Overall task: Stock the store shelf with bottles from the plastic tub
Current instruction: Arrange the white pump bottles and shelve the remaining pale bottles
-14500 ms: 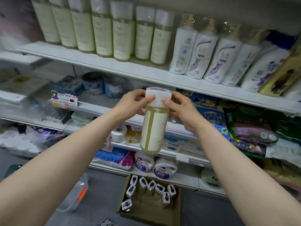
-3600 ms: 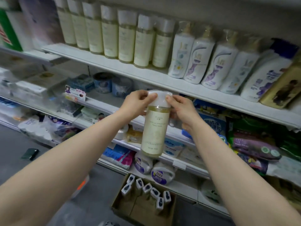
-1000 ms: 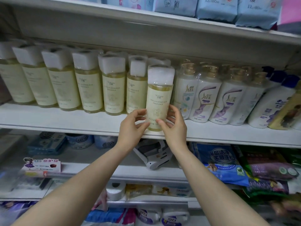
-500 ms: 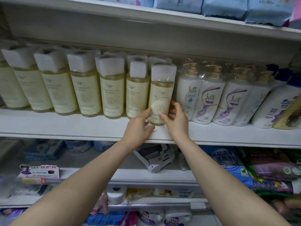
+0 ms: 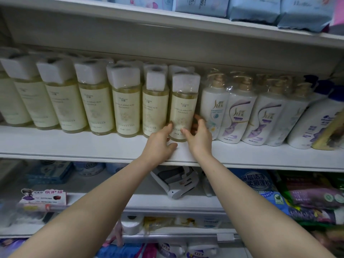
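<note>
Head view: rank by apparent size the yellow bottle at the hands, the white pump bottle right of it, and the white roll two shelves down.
1. Yellow bottle and pump bottle: about alike, not ranked.
2. White roll: clearly smallest.

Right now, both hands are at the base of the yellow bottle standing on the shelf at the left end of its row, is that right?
Not quite. In the head view the yellow bottle is at the right end of its row, beside the white pump bottles. The left hand and right hand are at its base, and it stands on the shelf.
</note>
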The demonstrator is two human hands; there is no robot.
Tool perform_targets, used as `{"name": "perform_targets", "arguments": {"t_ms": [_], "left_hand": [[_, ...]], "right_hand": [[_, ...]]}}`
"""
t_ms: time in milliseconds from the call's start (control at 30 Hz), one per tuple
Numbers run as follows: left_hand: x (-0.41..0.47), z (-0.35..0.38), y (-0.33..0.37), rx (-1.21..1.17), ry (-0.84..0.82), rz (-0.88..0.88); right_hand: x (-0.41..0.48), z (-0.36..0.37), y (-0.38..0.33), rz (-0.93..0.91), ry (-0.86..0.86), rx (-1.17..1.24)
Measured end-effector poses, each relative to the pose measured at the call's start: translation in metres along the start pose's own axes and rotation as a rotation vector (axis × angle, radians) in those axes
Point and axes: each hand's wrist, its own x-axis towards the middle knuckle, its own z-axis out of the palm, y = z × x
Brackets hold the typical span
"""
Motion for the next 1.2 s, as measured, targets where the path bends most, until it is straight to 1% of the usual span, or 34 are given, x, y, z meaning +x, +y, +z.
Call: {"name": "perform_targets", "arguments": {"t_ms": [133,233,433,633,833,933,1067,1200], "left_hand": [[-0.001,-0.001,0.005,0.016,-0.004,-0.010],[-0.005,0.001,0.010,-0.019,0.005,-0.035],[-0.030,0.018,0.033,-0.114,0.178,-0.009],[-0.062,0.056,0.076,-0.140,0.283,0.039],[-0.106,0.110,0.105,-0.099,0.294,0.061],[-0.130,0.134,0.112,-0.074,0.295,0.024],[-0.168,0.169,0.110,-0.091,0.266,-0.028],[-0.207,0.207,0.095,-0.124,0.243,-0.170]], "right_hand": [[-0.002,-0.001,-0.002,0.000,-0.022,0.003],[-0.006,-0.007,0.000,0.000,-0.081,-0.031],[-0.030,-0.043,0.008,-0.016,-0.124,-0.008],[-0.063,-0.093,0.021,-0.130,-0.092,0.069],[-0.101,-0.139,0.061,-0.212,-0.091,0.087],[-0.123,-0.151,0.090,-0.213,-0.089,0.086],[-0.157,-0.163,0.127,-0.161,-0.157,0.080],[-0.194,-0.171,0.173,-0.070,-0.265,0.033]]}}
